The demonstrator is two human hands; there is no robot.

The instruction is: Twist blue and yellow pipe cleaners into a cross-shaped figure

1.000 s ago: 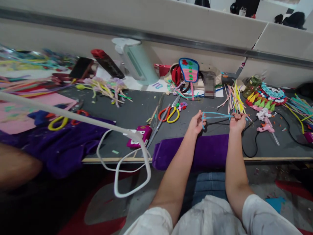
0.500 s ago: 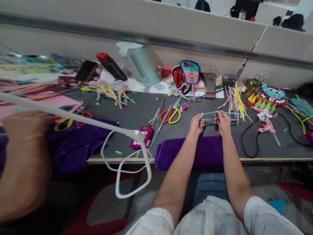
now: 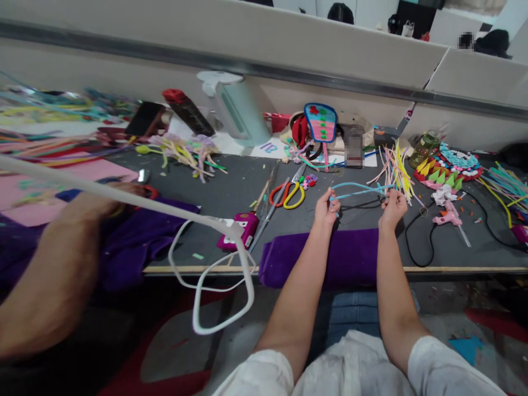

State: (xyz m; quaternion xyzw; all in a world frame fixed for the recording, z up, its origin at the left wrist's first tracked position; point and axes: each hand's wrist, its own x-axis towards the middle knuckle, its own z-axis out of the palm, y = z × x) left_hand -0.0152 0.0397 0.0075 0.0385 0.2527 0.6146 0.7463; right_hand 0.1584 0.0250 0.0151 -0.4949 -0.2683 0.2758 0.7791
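Note:
A pair of light blue pipe cleaners (image 3: pixel 355 191) stretches between my hands above the grey table. My left hand (image 3: pixel 327 209) is closed on their left ends, with a short piece poking out below the fingers. At the other end my right hand (image 3: pixel 393 209) pinches the tips, where the two strands come together. Beneath my forearms lies a folded purple cloth (image 3: pixel 297 256) at the table's front edge. Scissors with red and yellow handles (image 3: pixel 293 195) rest to the left of my left hand. A bundle of yellow, pink and white pipe cleaners (image 3: pixel 396 170) lies just beyond my right hand.
A pink glue gun (image 3: pixel 447 214) with a black cord lies at the right. Left stand a purple power strip (image 3: pixel 243 231) and a white cable (image 3: pixel 223 289) in front. A kettle (image 3: pixel 243 110) is at the back. Another person's hand (image 3: pixel 88 212) works on purple cloth at left.
My right hand has moved right, away from my left, to the ends of the blue pipe cleaners. The other person's hand has shifted right toward the scissors there.

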